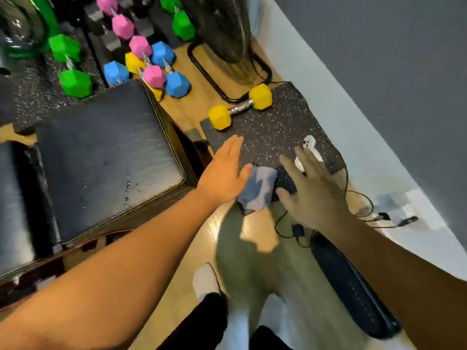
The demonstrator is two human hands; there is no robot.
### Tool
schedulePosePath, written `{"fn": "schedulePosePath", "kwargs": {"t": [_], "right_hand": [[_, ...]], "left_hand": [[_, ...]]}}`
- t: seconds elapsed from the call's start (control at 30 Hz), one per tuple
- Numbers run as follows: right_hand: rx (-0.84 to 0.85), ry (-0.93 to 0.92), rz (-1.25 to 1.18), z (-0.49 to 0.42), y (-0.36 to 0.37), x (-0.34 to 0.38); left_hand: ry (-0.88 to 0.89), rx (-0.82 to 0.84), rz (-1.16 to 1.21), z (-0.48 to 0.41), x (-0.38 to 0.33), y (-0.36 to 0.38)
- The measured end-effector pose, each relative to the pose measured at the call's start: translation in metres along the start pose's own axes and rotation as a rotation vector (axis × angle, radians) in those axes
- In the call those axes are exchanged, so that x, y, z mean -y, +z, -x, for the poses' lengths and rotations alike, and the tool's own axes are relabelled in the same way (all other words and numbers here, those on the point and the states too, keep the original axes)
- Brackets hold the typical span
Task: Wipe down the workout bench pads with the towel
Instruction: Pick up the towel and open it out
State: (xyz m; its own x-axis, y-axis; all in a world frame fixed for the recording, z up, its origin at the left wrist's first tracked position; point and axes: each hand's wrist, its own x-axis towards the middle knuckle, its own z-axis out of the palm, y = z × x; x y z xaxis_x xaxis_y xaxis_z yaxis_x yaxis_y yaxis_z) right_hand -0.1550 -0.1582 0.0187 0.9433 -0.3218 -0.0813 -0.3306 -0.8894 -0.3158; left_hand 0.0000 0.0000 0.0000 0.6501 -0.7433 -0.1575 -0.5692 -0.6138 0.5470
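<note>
Both hands reach forward over a black rubber floor mat flecked with white (pixel 273 127), and neither grips anything. The left hand (pixel 223 174) is flat, fingers straight and close together, its thumb touching the edge of a folded blue-grey towel with pale blotches (pixel 259 189). That towel lies at the near edge of the mat, between the two hands. The right hand (pixel 312 190) is spread wide, fingers apart, just to the right of the towel and hovering over the mat; whether it touches the cloth cannot be told through the blur. To the left stands the workout bench with its dark padded seat pad (pixel 106 157), stitched along the edge, a few water droplets showing near its front corner. A yellow hex dumbbell with a chrome handle (pixel 240 107) rests at the far corner of the mat. Pink, blue and green dumbbells (pixel 151 64) lie farther back on the floor.
</note>
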Motion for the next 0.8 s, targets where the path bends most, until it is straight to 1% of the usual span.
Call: {"fn": "schedulePosePath", "kwargs": {"t": [0.1,0.13,0.17,0.23,0.3,0.4,0.43,0.47,0.5,0.57,0.6,0.67,0.7,0.73,0.77,0.8], "right_hand": [[0.049,-0.02,0.021,-0.006,0.108,-0.041],[0.104,-0.036,0.025,-0.01,0.143,-0.051],[0.109,-0.061,0.016,-0.019,0.178,-0.064],[0.142,-0.054,0.014,-0.041,0.236,-0.086],[0.191,-0.082,0.034,-0.066,0.277,-0.1],[0.277,-0.233,0.102,-0.095,0.332,-0.113],[0.244,-0.275,0.144,-0.1,0.345,-0.115],[0.203,-0.266,0.139,-0.101,0.359,-0.119],[0.155,-0.226,0.073,-0.099,0.371,-0.124],[0.123,-0.18,-0.012,-0.096,0.387,-0.125],[0.101,-0.173,-0.08,-0.095,0.387,-0.122],[0.077,-0.163,-0.122,-0.098,0.378,-0.122],[0.118,-0.145,-0.167,-0.1,0.369,-0.123],[0.144,-0.132,-0.232,-0.1,0.358,-0.123],[0.11,-0.11,-0.249,-0.1,0.347,-0.126],[0.032,-0.048,-0.294,-0.102,0.336,-0.127]], "left_hand": [[-0.044,0.116,-0.018,-0.022,0.046,0.098],[-0.076,0.167,-0.018,-0.027,0.063,0.129],[-0.087,0.191,-0.025,-0.035,0.081,0.162],[-0.125,0.224,-0.059,-0.052,0.11,0.217],[-0.181,0.254,-0.084,-0.068,0.135,0.258],[-0.233,0.255,-0.073,-0.081,0.156,0.303],[-0.256,0.247,-0.075,-0.084,0.162,0.316],[-0.273,0.23,-0.085,-0.086,0.164,0.326],[-0.28,0.201,-0.092,-0.089,0.167,0.334],[-0.277,0.159,-0.082,-0.094,0.169,0.339],[-0.273,0.166,-0.066,-0.095,0.168,0.336],[-0.265,0.173,-0.041,-0.096,0.162,0.322],[-0.26,0.153,-0.017,-0.095,0.158,0.314],[-0.249,0.115,0.016,-0.094,0.152,0.305],[-0.225,0.058,0.049,-0.094,0.146,0.297],[-0.194,-0.006,0.072,-0.097,0.139,0.286]]}}
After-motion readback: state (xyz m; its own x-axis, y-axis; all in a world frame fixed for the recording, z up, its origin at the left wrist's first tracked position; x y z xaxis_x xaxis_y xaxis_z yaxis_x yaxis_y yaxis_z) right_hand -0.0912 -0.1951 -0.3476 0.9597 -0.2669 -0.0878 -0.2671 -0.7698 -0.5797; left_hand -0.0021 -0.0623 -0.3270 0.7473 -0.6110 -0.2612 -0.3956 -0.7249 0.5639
